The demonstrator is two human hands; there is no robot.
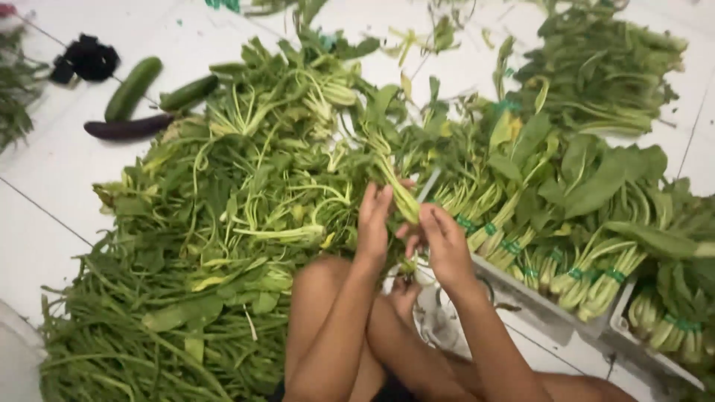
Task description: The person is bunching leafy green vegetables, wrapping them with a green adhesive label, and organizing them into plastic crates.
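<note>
My left hand [374, 219] and my right hand [441, 240] meet over my knees, both closed around the pale stems of one small bunch of leafy greens [393, 182]. The bunch's leaves point up and away from me. To the left of my hands a big loose heap of greens [238, 193] lies on the white tiled floor [45, 164]. To the right are tied bunches with green bands [573, 275], stems toward me.
The tied bunches rest on a shallow white tray [521, 294] at my right knee. Two cucumbers [134, 88] and a dark aubergine [128, 128] lie at the far left, beside a black object [88, 58]. More greens [596, 74] are piled at the far right.
</note>
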